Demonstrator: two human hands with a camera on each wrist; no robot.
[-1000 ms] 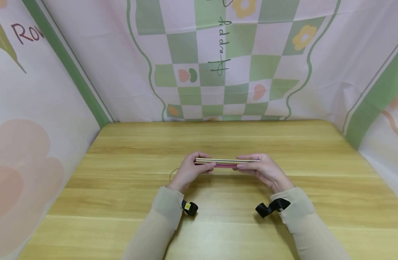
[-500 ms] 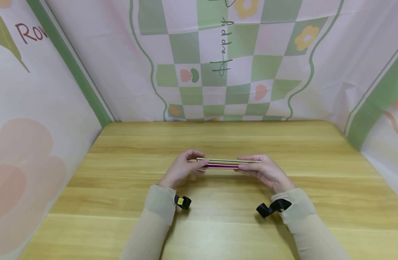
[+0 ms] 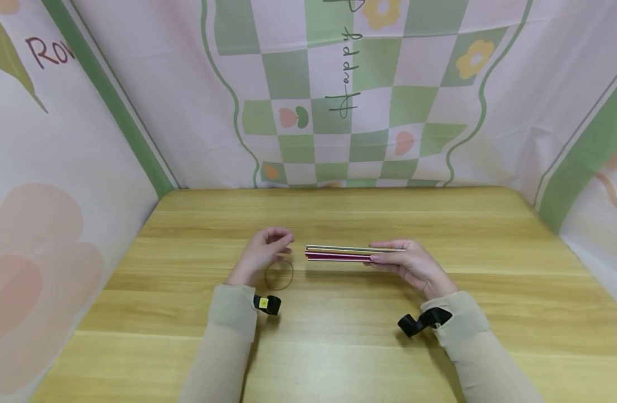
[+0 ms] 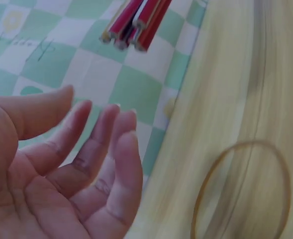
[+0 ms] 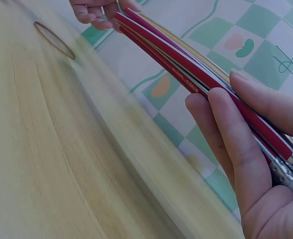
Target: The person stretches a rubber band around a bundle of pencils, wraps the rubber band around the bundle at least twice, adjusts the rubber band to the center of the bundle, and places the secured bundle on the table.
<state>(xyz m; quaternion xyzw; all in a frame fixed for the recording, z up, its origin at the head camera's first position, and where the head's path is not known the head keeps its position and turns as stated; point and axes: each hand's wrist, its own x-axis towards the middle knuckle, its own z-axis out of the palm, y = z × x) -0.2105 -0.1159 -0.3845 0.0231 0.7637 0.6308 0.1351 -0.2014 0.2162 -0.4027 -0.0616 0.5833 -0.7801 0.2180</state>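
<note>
pencils [image 3: 338, 256]: right end pinched between thumb and fingers of the right hand [image 3: 415, 263]
left hand [image 3: 260, 254]: kinda loosely curved, holding nothing, just off the pencils' left end
rubber band [image 3: 292, 275]: near that end too

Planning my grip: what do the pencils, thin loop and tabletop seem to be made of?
Pencils: likely wood under glossy red or gold paint, judging by pale ends and sheen. Ferrules: probably metal, silvery and shiny.
Thin loop: perhaps rubber, dull brown and evenly slim; cord is possible.
Tabletop: smooth wood or laminate, showing grain and glare.
</note>
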